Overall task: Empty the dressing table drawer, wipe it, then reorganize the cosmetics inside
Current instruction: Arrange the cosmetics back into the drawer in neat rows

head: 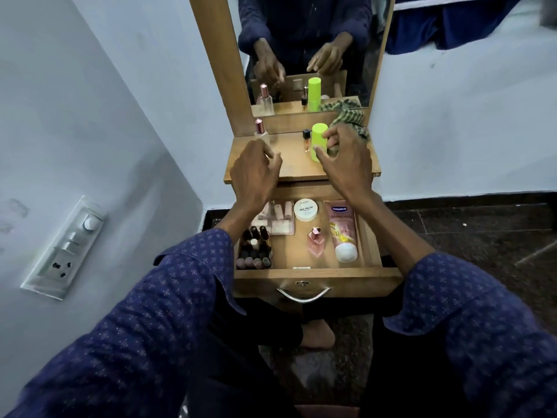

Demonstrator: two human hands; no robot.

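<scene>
Nearest the viewer, the open wooden drawer (316,274) with its curved metal handle (303,294) already holds cosmetics: a cluster of small dark nail-polish bottles (254,248) at the left, a clear box of pale tubes (278,217) behind them, a round white jar labelled nail polish (305,209), a pink square perfume bottle (316,242) at centre, and a pink squeeze tube with a white cap (342,230) lying along the right side. The step in hand appears to be reorganising, with most items returned.

Above the drawer, both hands reach over the wooden tabletop (297,167). The left hand (254,173) has its fingers curled near a clear bottle with a rose-gold cap (260,131); whether they grip it cannot be told. The right hand (343,159) has its fingers apart and curved around a lime-green cylindrical container (318,137), closing on it but apparently not yet clamped. Just beside stands a small dark-capped amber bottle (306,140); behind lies a striped green cloth (351,120), then the mirror (304,49).

The next move calls for a firm grasp and lowering each remaining item into the drawer's free centre.
</scene>
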